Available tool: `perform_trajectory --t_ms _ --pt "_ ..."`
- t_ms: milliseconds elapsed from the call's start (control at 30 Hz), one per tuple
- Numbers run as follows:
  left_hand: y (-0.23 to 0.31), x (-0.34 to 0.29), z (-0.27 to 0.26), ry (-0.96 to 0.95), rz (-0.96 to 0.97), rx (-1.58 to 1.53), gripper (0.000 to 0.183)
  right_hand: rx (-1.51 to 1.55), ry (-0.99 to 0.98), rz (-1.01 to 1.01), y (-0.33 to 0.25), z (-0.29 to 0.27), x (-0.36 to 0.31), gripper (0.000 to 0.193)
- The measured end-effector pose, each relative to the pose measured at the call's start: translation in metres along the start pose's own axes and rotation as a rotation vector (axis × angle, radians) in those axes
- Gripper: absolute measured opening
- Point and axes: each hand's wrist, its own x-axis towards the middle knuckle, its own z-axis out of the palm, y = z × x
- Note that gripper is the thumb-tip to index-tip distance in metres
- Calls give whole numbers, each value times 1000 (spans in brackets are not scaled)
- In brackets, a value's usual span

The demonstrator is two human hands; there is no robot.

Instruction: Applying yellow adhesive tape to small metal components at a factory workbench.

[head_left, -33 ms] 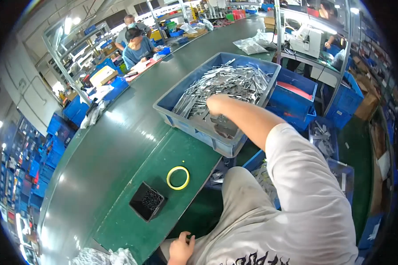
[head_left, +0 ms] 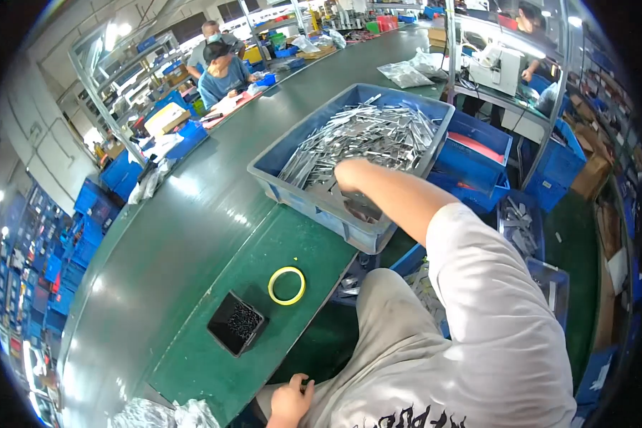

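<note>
A big blue-grey plastic bin [head_left: 303,203] stands on the green bench, filled with a heap of thin silvery metal strips [head_left: 385,135]. My right arm stretches over its near rim, and my right hand [head_left: 351,175] reaches down among the strips. Its fingers are hidden behind the back of the hand, so whether they grip a strip does not show. By my lap, at the bench's near edge, my left hand [head_left: 291,401] has curled fingers with the thumb close against them. Something small and dark may lie between them, too small to make out.
On the green bench [head_left: 192,364] sit a black box [head_left: 227,324] of small dark pieces and a yellow tape roll [head_left: 287,286]. Crumpled plastic [head_left: 164,414] lies near left. Blue crates [head_left: 471,160] stand right of the bin. A co-worker [head_left: 225,75] sits across the bench.
</note>
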Motion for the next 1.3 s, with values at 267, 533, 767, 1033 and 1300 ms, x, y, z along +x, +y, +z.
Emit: perform_trajectory --t_ms 267,533,767,1033,1300 --pt "-16 14 -3 -13 -11 -142 23 300 -551 -49 19 33 21 39" --pt "-10 8 -16 -44 -27 -130 25 807 -684 202 6 11 12 37" --pt "-11 15 -21 40 10 -128 25 183 -410 -176 0 25 12 41" --pt "-8 5 -23 34 92 -136 23 149 -210 -106 -23 -3 -12 42" --pt "2 0 -26 14 124 -113 23 293 -326 -210 -10 17 3 43"
